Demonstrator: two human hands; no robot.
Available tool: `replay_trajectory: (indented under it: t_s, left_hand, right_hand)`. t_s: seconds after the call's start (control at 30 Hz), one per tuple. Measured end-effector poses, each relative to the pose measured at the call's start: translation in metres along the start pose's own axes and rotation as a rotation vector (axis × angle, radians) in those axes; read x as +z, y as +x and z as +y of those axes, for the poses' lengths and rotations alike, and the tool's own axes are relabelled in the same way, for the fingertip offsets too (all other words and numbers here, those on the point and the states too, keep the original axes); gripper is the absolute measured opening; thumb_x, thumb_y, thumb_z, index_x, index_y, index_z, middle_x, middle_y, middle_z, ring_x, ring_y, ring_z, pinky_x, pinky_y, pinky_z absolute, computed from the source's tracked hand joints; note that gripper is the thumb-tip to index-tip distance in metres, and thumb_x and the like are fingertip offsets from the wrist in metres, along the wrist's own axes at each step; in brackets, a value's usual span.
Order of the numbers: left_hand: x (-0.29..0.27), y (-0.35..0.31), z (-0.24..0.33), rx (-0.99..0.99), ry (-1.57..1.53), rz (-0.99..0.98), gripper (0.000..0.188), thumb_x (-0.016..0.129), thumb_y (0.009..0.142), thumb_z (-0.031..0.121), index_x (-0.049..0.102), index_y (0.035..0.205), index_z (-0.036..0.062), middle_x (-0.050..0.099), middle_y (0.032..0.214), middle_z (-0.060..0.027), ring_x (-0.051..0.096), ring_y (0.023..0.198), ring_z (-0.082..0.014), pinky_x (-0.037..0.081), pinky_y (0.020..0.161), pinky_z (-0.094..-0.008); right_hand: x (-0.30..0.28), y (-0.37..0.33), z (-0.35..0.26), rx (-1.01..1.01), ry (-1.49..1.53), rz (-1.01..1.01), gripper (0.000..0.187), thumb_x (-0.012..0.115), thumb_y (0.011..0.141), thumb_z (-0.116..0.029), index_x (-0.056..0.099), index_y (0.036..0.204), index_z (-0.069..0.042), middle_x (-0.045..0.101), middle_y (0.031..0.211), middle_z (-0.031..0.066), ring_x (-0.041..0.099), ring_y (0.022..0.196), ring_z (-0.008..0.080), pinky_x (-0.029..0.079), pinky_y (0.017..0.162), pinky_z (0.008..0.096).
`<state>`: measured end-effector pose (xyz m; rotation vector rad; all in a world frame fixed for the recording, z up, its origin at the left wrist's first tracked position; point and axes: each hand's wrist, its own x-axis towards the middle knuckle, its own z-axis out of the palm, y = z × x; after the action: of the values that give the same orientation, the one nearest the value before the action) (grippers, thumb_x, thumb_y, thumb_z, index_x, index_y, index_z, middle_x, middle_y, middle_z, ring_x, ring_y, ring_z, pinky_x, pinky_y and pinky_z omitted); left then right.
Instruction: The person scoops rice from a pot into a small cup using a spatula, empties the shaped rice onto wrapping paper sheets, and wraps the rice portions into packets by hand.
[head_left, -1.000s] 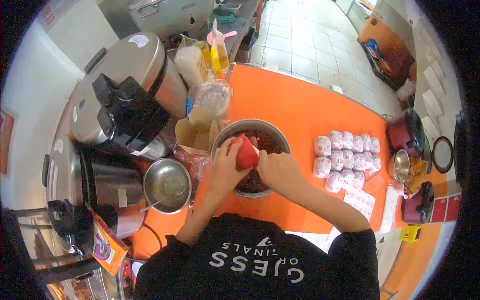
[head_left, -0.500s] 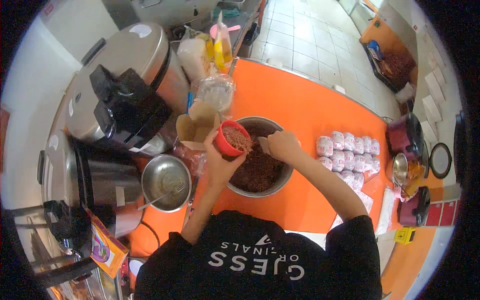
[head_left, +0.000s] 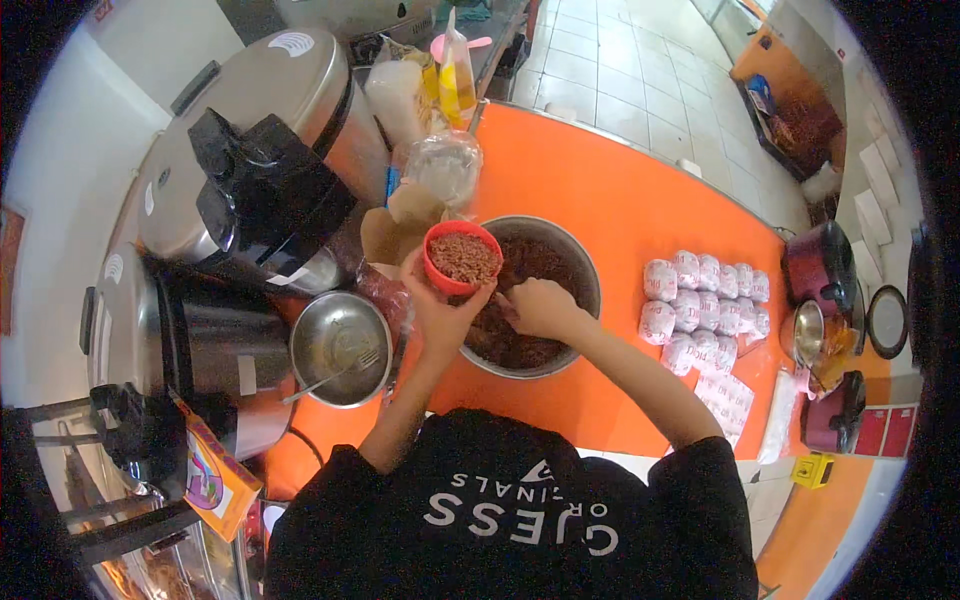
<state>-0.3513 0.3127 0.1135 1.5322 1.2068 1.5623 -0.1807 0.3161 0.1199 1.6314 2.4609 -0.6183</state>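
My left hand (head_left: 447, 318) is wrapped round a red cup (head_left: 434, 277), which it holds over the left rim of a large metal pot (head_left: 590, 330). Brown, crumbly, grain-like food (head_left: 463, 257) fills the cup to about its rim. More of the same dark brown food (head_left: 515, 345) lies in the pot. Over the pot's middle, my right hand (head_left: 545, 308) is closed, fingers pointing toward the cup. It grips a small pale utensil, whose working end is mostly hidden by the hand and the food.
Left of the pot sits a steel bowl (head_left: 341, 350) with a fork (head_left: 340, 376). Large steel cookers (head_left: 265, 100) stand beyond it. Several paper-wrapped bundles (head_left: 708, 308) are lined up on the orange table (head_left: 610, 210) at right. Plastic bags (head_left: 440, 165) lie at the far left edge.
The red cup has turned more upright, its food now level near the rim. My right hand has moved slightly left and down toward the pot, and the pale utensil is less visible.
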Motion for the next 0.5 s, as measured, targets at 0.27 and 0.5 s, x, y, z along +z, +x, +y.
replay_trajectory:
  t_s: [0.27, 0.5]
  left_hand:
    - [0.000, -0.001, -0.001, -0.051, -0.208, 0.026, 0.101, 0.085, 0.062, 0.009, 0.018, 0.138, 0.0053, 0.033, 0.136, -0.0164, 0.036, 0.127, -0.0289, 0.032, 0.108, -0.0425]
    - [-0.007, 0.004, 0.001, 0.045, -0.158, -0.029, 0.092, 0.081, 0.064, -0.002, 0.024, 0.137, 0.0042, 0.035, 0.136, -0.0144, 0.041, 0.126, -0.0261, 0.041, 0.104, -0.0411]
  right_hand:
    - [-0.015, -0.017, -0.020, -0.026, 0.123, -0.027, 0.038, 0.047, 0.086, -0.033, 0.068, 0.078, -0.002, 0.065, 0.075, 0.0234, 0.064, 0.070, 0.0409, 0.053, 0.070, 0.0496]
    - [-0.007, -0.015, -0.003, -0.053, 0.269, 0.054, 0.031, 0.050, 0.086, -0.029, 0.068, 0.084, -0.004, 0.064, 0.075, 0.0232, 0.063, 0.070, 0.0392, 0.051, 0.070, 0.0482]
